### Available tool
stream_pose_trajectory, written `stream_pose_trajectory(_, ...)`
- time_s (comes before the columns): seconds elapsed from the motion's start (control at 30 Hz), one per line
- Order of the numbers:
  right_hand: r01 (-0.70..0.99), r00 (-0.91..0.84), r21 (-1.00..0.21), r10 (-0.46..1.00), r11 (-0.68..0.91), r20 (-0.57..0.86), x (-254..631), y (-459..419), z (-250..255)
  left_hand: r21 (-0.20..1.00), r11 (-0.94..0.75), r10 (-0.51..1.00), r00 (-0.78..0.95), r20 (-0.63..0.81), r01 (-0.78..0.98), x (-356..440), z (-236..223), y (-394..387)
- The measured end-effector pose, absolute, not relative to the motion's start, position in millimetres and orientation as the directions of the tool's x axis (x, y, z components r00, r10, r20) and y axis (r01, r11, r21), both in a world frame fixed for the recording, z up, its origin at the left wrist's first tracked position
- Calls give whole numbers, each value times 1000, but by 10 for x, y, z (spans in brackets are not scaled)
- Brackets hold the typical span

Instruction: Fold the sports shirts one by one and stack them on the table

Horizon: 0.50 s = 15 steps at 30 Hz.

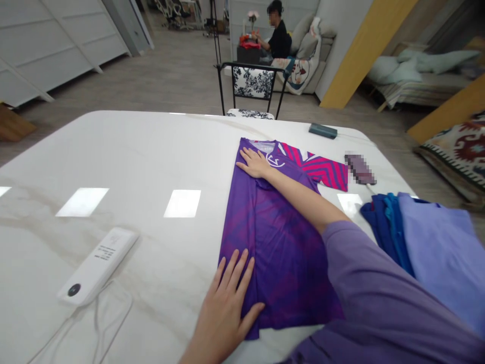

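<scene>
Left hand (227, 299), right hand (254, 164) flat on purple shirt (290, 253); white emblem (274, 161) illegible.

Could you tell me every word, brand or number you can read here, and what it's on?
Nothing can be read for certain.
White device: several lines of dark print, too small and blurred.
Purple shirt: faint print inside the collar, blurred; a white chest mark, no readable word.

Smooth cloth shirt (291, 253), glossy marble-look tabletop (144, 162)
</scene>
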State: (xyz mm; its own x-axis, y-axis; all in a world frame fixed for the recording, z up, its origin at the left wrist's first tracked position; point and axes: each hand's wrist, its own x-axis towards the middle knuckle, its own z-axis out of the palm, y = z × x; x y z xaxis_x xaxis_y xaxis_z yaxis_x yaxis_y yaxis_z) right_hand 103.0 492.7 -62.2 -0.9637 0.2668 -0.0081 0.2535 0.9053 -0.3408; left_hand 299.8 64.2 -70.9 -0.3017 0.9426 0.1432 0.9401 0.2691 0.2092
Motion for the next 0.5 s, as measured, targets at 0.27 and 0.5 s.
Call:
stream_pose_trajectory(0.27, 606, -740, -268, 655, 749, 154, 2150, 6007, -163, 297, 259, 917, -331, 223, 919, 3310, -440, 883)
stream_pose_trajectory(0.5, 857, -514, -47, 857, 513, -42, 3806, 7063, -212, 425, -59, 997, 29, 77, 903, 4287, -183, 1996)
